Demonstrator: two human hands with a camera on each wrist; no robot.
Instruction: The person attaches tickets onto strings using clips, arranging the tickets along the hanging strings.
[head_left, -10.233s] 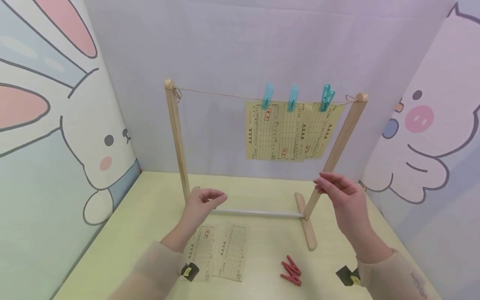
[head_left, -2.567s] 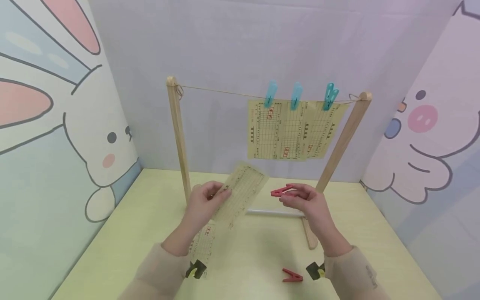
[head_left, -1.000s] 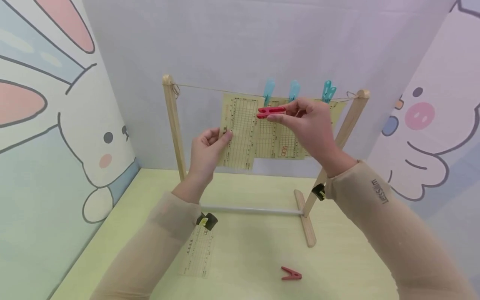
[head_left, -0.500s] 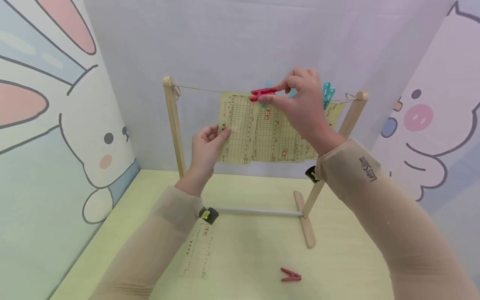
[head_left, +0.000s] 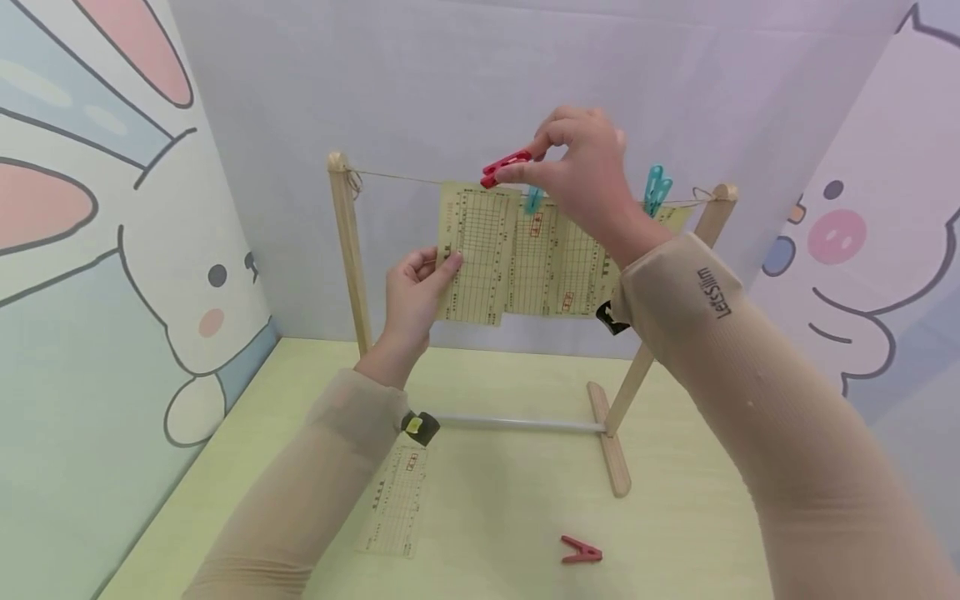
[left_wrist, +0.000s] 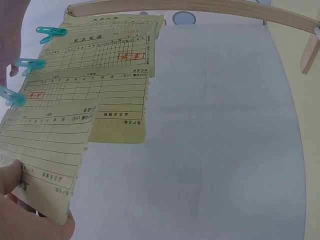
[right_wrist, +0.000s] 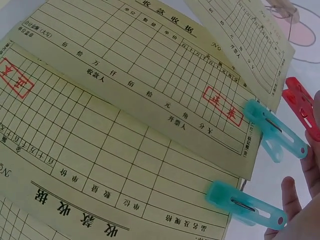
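- While held up at the string (head_left: 420,178) of the wooden rack (head_left: 347,250), near its left post: yellow slip (head_left: 474,254) pinched at its left edge by left hand (head_left: 411,293).
- Above the slip's top edge: red clothespin (head_left: 504,167) squeezed between thumb and fingers of right hand (head_left: 581,171), tips aimed at string.
- Best kept steady: top edge level with string, jaws spread wide, closed over both together.
- Farther right: hung slips (head_left: 573,262) under teal pegs (head_left: 656,190).

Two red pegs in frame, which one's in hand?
The red peg up at the string, pinched by the right hand above the slip the left hand holds. The other red peg lies untouched on the table.
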